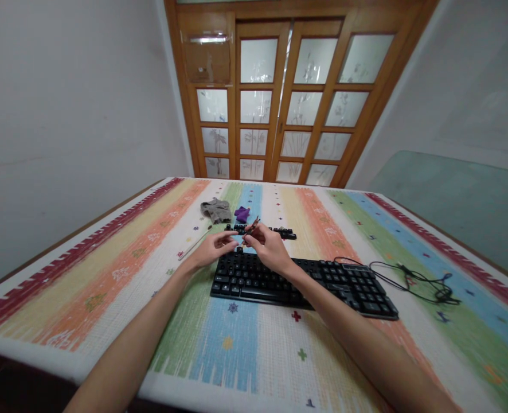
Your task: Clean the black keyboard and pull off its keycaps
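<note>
The black keyboard [275,281] lies across the striped tablecloth, and my hands are over its upper left part. A thin, dark, pointed tool [252,226] sits pinched in the fingers of my right hand [269,245]; its exact kind is unclear. My left hand [213,248] is just left of it, thumb and forefinger apart, with nothing visible between them. Behind the keyboard, loose black keycaps [287,234] stand in a row, partly hidden by my hands. One key [239,250] near my left thumb stands out at the keyboard's top edge.
A crumpled grey cloth [216,210] and a purple cloth [242,214] lie beyond the keycaps. Left of my left hand is a thin stick [195,243], perhaps a swab. The keyboard's black cable [430,289] is coiled at the right. Wooden glazed doors [280,86] stand behind the table.
</note>
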The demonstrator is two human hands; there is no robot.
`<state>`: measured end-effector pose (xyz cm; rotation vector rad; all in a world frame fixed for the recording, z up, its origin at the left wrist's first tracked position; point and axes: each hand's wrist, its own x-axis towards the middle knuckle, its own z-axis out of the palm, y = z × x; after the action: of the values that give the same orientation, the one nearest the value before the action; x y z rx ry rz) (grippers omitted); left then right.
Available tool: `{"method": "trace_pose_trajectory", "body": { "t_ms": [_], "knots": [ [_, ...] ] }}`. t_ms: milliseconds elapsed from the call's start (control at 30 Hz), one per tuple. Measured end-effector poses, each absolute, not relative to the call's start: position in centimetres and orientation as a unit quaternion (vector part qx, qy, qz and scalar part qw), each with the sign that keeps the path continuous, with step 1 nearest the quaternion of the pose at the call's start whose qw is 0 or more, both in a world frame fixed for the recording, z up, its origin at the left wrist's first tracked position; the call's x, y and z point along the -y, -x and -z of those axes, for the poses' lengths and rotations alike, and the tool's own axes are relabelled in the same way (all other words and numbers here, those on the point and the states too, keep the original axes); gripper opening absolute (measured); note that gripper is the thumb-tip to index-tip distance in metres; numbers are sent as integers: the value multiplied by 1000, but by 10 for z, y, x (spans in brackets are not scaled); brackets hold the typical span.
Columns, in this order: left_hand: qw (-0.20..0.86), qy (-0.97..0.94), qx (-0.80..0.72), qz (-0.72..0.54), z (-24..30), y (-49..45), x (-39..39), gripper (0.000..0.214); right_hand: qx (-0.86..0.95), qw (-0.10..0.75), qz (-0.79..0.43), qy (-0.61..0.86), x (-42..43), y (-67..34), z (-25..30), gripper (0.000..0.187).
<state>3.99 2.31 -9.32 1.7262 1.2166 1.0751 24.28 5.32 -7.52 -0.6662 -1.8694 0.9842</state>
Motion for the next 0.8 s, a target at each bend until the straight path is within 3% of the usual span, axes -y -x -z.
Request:
{"method": "trace_pose_trajectory", "body": {
  "t_ms": [133, 467, 667, 800],
  "knots": [
    [470, -657, -425, -409, 92, -51, -18, 60, 757, 457, -386, 263, -50, -246, 71, 19],
    [468, -594, -457, -467, 91, -53, -17, 49, 668, 498, -465, 299, -51, -244, 87, 30],
    [372, -598, -470, -531, 92, -44, -24, 45, 690, 524, -386, 318, -38, -245, 86, 20],
    [247, -599, -515, -561, 95, -31, -30, 41, 756, 467, -343, 304, -29, -251, 83, 14]
  ]
}}
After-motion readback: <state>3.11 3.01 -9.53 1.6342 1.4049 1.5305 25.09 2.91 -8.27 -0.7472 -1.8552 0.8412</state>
